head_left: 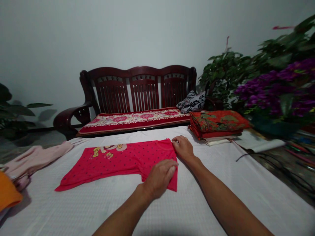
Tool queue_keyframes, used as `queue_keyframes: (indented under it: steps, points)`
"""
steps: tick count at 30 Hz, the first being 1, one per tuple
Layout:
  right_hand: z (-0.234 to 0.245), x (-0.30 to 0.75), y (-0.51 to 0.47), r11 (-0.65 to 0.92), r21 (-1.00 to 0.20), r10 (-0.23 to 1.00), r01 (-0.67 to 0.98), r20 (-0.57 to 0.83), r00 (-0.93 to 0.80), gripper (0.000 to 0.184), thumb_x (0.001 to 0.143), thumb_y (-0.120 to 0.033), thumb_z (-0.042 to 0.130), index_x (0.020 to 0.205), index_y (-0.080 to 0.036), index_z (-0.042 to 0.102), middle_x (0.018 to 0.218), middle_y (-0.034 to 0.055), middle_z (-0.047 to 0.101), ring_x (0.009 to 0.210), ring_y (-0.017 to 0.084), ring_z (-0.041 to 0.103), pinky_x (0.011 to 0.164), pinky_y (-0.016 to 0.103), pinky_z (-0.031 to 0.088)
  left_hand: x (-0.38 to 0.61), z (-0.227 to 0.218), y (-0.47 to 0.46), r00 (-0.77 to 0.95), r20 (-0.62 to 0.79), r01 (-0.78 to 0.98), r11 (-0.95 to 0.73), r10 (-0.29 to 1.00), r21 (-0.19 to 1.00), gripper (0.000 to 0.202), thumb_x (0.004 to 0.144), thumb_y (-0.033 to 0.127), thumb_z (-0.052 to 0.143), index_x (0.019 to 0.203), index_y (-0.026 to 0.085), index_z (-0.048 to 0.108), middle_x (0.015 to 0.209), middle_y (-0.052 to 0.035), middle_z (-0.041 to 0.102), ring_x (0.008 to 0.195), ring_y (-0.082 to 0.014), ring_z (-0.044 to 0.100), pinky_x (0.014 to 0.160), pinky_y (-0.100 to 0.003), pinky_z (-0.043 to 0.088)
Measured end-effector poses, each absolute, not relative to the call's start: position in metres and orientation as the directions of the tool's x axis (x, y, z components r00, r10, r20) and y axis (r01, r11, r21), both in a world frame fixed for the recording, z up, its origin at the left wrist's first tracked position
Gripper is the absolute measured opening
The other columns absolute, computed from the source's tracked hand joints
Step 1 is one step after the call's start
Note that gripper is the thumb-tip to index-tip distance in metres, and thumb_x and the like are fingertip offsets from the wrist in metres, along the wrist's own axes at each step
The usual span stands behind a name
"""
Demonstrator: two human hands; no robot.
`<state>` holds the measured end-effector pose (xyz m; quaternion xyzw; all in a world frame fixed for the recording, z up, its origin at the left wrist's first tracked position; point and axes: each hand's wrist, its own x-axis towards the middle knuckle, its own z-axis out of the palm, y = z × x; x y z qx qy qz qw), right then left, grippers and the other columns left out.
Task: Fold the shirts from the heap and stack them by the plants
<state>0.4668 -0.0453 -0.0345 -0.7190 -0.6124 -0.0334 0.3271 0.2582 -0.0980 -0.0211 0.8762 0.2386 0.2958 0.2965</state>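
Observation:
A bright pink short-sleeved child's dress (123, 160) with dark dots lies folded lengthwise on a white cloth (105, 206). Yellow bows and a pale cartoon print show on its upper left part. My left hand (161, 177) rests over the sleeve part, fingers stretched toward the right-hand edge. At the far right corner, by the neckline, my right hand (182, 147) has its fingers closed on the dress edge. Both forearms reach in from the bottom of the view.
Pale pink clothing (36, 159) and an orange garment (8, 191) lie at left. Folded red patterned fabric (219, 121) is stacked at right, near a black cable (268, 160) and purple flowers (278, 87). A wooden bench (144, 88) stands behind.

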Motion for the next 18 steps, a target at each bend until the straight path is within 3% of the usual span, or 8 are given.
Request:
queue_keyframes:
  steps: [3,6,13,18]
  points:
    - [-0.029,0.460,-0.044,-0.109,-0.415,0.869,0.903,0.402,0.290,0.027,0.092,-0.021,0.051,0.113,-0.020,0.069,0.109,0.0065,0.072,0.102,0.023,0.058,0.087,0.031,0.041,0.252,-0.012,-0.074,0.502,0.386,0.388,-0.600,0.774,0.700,0.030,0.098,0.018,0.043,0.108,0.019,0.071,0.107,-0.0054,0.075,0.103,-0.0182,0.068,0.098,-0.032,0.051]
    - [-0.025,0.457,-0.038,-0.139,-0.405,0.886,0.904,0.357,0.296,0.032,0.095,-0.024,0.048,0.120,-0.021,0.067,0.116,0.0062,0.072,0.105,0.024,0.059,0.086,0.032,0.042,0.245,-0.009,-0.042,0.420,0.333,0.565,-0.530,0.844,0.632,0.029,0.093,0.012,0.046,0.107,0.015,0.071,0.110,-0.0081,0.074,0.106,-0.0211,0.068,0.100,-0.035,0.050]
    - [-0.027,0.450,-0.024,-0.106,-0.365,0.912,0.925,0.336,0.237,0.036,0.098,-0.033,0.046,0.127,-0.025,0.065,0.116,0.0047,0.073,0.106,0.025,0.061,0.088,0.035,0.045,0.254,-0.025,-0.002,0.553,0.242,0.738,-0.604,0.797,0.302,0.037,0.093,0.011,0.045,0.126,0.010,0.064,0.137,-0.0145,0.063,0.133,-0.0237,0.054,0.115,-0.035,0.038]
    - [-0.043,0.457,-0.015,-0.026,-0.447,0.928,0.894,0.321,0.188,0.036,0.092,-0.023,0.052,0.123,-0.025,0.070,0.121,0.0025,0.073,0.110,0.020,0.064,0.095,0.029,0.047,0.262,-0.045,-0.004,0.589,0.204,0.764,-0.621,0.782,0.176,0.050,0.100,0.025,0.042,0.146,0.005,0.046,0.154,-0.0177,0.045,0.146,-0.0272,0.038,0.121,-0.040,0.030]
